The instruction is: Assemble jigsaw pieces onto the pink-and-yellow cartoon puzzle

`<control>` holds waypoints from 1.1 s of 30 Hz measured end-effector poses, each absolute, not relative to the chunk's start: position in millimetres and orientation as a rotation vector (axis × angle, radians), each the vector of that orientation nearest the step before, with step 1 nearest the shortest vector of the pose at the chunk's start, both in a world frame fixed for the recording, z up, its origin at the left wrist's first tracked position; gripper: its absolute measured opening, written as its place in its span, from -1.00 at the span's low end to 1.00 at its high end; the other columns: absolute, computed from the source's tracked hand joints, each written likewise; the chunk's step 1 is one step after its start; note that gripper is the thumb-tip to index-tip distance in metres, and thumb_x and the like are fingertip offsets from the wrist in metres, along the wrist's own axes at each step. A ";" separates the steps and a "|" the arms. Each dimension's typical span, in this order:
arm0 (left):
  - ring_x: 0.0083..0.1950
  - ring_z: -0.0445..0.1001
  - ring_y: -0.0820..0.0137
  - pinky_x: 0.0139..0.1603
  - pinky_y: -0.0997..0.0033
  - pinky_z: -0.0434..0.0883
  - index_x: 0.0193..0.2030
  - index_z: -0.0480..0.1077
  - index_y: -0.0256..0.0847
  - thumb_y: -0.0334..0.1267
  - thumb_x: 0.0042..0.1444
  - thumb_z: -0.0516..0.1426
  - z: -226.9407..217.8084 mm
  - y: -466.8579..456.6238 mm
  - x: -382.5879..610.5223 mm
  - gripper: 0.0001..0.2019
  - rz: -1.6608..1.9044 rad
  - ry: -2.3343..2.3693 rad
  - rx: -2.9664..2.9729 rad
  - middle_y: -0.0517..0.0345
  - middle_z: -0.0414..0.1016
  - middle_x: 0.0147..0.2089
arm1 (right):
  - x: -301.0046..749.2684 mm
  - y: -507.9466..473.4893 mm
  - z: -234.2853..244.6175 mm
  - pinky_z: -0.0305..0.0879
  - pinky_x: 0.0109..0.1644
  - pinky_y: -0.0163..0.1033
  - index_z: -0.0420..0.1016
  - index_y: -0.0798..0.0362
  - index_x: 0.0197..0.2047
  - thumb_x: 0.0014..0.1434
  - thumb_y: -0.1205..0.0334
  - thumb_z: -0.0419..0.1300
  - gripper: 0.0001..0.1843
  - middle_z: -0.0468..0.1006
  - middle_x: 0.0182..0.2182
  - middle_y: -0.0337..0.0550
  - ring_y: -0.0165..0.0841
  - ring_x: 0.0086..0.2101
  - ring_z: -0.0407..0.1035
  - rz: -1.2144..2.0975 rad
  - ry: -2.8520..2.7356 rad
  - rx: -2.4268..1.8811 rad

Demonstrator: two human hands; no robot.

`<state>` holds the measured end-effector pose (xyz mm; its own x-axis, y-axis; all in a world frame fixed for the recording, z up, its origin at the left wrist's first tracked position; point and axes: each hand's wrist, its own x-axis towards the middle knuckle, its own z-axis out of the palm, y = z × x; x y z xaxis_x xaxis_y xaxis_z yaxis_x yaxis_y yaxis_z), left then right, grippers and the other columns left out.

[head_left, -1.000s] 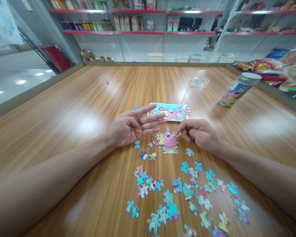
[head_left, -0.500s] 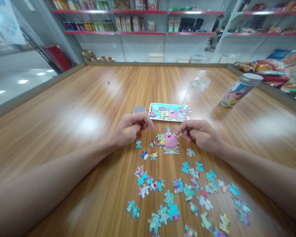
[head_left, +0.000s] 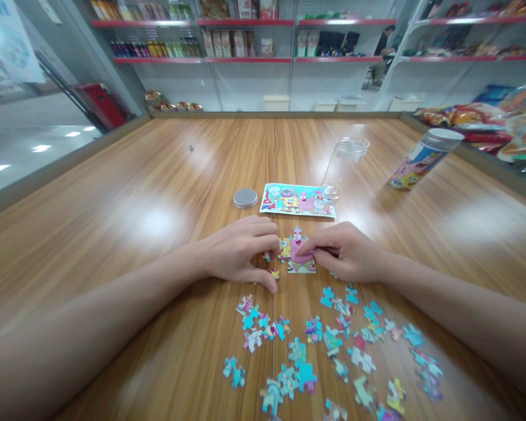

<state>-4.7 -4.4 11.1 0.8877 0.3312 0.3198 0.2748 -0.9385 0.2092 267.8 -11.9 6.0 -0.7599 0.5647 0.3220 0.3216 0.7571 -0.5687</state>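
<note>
Right hand now over joined puzzle pieces

Your right hand leans over joined puzzle section, index fingertip at pink figure. Your left hand just beside section's left edge, fingers bent, thumb spread away, stray pieces partly hidden by it. Scattered pieces spread nearer you. Beyond your hands on wooden table: gray lid, picture card, clear jar, printed canister farther right. Stocked shelves behind table.
</note>
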 end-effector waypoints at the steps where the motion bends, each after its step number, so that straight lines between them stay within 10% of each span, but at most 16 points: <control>1: -0.28 0.33 0.36 -0.26 0.39 0.23 -0.26 0.38 -0.26 0.19 0.16 0.22 9.8 -3.1 -5.5 -0.53 0.546 0.471 2.897 0.11 0.36 -0.32 | 267.9 -11.6 5.6 0.29 -0.34 -0.49 0.66 0.09 -0.13 0.17 0.47 0.09 -0.66 0.67 -0.31 -0.23 -0.57 -0.42 0.47 0.669 -2.471 -0.671; 10: -0.27 0.35 0.33 -0.25 0.36 0.25 -0.16 0.39 -0.28 0.30 0.06 0.23 9.1 -1.3 -5.6 -0.41 0.598 0.485 2.900 0.07 0.41 -0.29 | 268.2 -11.0 3.4 0.35 -0.26 -0.48 0.65 0.07 -0.12 0.18 0.47 0.09 -0.66 0.68 -0.27 -0.24 -0.55 -0.34 0.53 0.722 -2.465 -0.693; 21: -0.31 0.31 0.36 -0.27 0.34 0.27 -0.39 0.42 -0.26 -0.23 0.33 0.05 10.5 1.4 -11.8 -0.73 0.690 0.579 2.886 0.08 0.32 -0.37 | 267.9 -11.3 4.5 0.34 -0.28 -0.49 0.66 0.05 -0.13 0.17 0.47 0.08 -0.65 0.68 -0.27 -0.26 -0.56 -0.35 0.52 0.688 -2.473 -0.713; 28: -0.09 0.41 0.28 -0.08 0.25 0.41 0.11 0.41 -0.29 -0.30 0.24 0.12 4.4 2.7 -12.7 -0.69 0.736 0.621 2.835 -0.04 0.43 -0.11 | 268.7 -10.8 3.4 0.33 -0.30 -0.46 0.66 0.06 -0.12 0.22 0.42 0.09 -0.68 0.68 -0.27 -0.22 -0.53 -0.36 0.51 0.708 -2.482 -0.733; 33: -0.20 0.40 0.34 -0.19 0.29 0.41 -0.04 0.52 -0.26 -0.37 0.20 0.12 1.6 4.7 -13.3 -0.77 0.749 0.567 2.844 -0.01 0.41 -0.19 | 269.3 -10.6 2.1 0.28 -0.34 -0.45 0.65 0.06 -0.11 0.22 0.40 0.10 -0.70 0.67 -0.32 -0.21 -0.54 -0.41 0.47 0.658 -2.488 -0.738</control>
